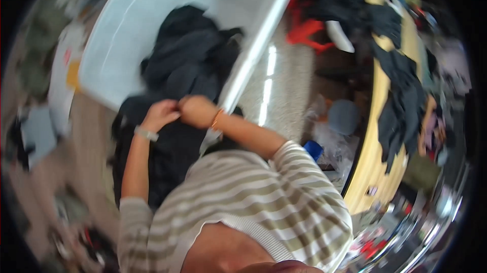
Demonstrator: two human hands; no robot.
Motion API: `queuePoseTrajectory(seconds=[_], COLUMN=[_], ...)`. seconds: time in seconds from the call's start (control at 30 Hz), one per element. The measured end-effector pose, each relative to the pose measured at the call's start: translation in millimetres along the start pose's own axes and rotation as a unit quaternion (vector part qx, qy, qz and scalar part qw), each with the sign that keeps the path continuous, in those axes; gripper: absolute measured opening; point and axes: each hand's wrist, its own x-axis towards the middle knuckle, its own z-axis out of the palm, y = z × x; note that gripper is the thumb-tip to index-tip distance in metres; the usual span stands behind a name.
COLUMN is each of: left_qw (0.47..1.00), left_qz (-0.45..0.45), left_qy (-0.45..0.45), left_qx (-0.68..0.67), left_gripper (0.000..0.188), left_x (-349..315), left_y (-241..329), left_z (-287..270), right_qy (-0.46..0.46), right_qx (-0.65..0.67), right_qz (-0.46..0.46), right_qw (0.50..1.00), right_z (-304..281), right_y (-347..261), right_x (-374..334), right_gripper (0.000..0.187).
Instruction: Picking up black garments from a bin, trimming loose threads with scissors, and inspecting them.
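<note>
A pile of dark clothing (187,55) lies in a large white tub (127,24) and spills over its near edge. My left hand (160,114), with a pale watch band on the wrist, and my right hand (197,110), with an orange bracelet, meet close together at the top of a black garment (172,156). The fingers of both hands are closed, pinching the fabric. The garment hangs down in front of my striped beige and white shirt (264,202). The frame is blurred by motion.
A shiny metal rail (256,49) runs along the tub's right edge. Right of it are pale carpet (294,75), a red item (304,32), a round blue-grey object (343,116) and a yellow curved surface (375,156) draped with dark clothes (403,100). Scattered things lie on the floor at left.
</note>
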Motion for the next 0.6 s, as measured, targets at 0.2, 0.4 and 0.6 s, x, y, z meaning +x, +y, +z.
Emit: queuePoseTrajectory(seconds=[0.2, 0.4, 0.6], left_qw=[0.937, 0.933, 0.93], left_qz=[0.028, 0.01, 0.01], left_qy=[0.159, 0.193, 0.209], left_qx=[0.31, 0.304, 0.3], left_gripper=[0.018, 0.011, 0.01], left_x=[-29, -52, -62], left_y=[19, 16, 11], left_z=[33, 33, 24], right_qy=[-0.009, -0.074, -0.049], right_qx=[0.072, 0.08, 0.122], right_qz=[-0.059, -0.073, -0.09], right_qw=[0.996, 0.991, 0.987], right_z=[4, 7, 6], right_y=[4, -12, -21], right_x=[-2, -4, 1], right_gripper=[0.018, 0.011, 0.009])
